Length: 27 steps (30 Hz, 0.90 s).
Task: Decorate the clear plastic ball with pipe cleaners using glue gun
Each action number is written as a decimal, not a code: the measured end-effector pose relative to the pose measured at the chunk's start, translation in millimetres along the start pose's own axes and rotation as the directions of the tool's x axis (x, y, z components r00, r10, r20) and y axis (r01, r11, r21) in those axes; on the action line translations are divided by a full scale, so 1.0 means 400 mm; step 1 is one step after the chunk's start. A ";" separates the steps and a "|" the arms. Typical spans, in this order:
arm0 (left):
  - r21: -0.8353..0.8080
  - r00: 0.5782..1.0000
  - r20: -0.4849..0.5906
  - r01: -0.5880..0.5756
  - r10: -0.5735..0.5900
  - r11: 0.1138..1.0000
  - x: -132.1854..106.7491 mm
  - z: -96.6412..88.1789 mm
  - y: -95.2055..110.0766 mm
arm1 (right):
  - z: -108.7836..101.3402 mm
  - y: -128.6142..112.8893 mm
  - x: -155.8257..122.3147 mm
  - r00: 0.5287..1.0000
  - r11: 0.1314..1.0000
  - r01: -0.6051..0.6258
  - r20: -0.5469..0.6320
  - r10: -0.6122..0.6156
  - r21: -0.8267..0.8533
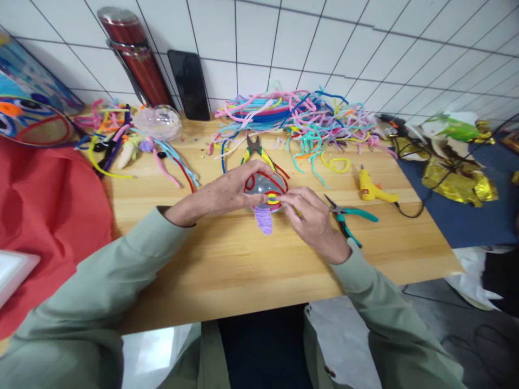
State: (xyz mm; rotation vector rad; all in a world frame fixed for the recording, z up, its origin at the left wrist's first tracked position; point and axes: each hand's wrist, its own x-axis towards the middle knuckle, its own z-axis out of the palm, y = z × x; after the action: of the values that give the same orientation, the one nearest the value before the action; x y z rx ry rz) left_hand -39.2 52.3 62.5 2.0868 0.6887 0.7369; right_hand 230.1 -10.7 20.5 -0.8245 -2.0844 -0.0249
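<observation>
Red-trimmed clear plastic dome at my feed's centre; my left hand grips it, half-spread; my right hand pinches yellow-and-red fuzzy oval, fingertips closed, at dome's 5 o'clock.

The dome looks glossy plastic; the table, smooth wood.

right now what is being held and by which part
Left hand holds the clear ball by its left side; right hand pinches the ring at its right edge.
</observation>
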 end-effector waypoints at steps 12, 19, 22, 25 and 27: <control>0.018 1.000 0.000 0.022 -0.022 1.000 -0.003 -0.002 -0.011 | 0.003 -0.007 0.005 1.000 1.000 -0.019 -0.011 0.019 0.008; 0.062 0.999 0.030 0.035 -0.037 0.997 -0.005 -0.009 -0.006 | 0.007 -0.012 0.009 0.999 1.000 -0.022 -0.023 0.023 0.006; 0.051 0.999 0.030 0.034 -0.036 0.998 -0.005 -0.006 -0.003 | 0.007 -0.011 0.010 0.999 0.999 -0.028 -0.026 0.029 0.020; 0.037 0.999 0.027 0.028 -0.029 0.999 -0.005 -0.004 0.000 | 0.007 -0.013 0.013 0.999 0.999 -0.037 -0.031 0.038 0.034; 0.039 0.999 0.033 0.028 -0.029 0.999 -0.004 -0.005 0.001 | 0.007 -0.016 0.015 0.998 0.998 -0.045 -0.039 0.047 0.035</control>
State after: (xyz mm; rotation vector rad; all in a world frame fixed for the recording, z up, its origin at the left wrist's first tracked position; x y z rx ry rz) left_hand -41.7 52.0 63.4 2.1154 0.7176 0.6758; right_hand 222.2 -11.7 24.8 -0.8447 -2.0230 0.0187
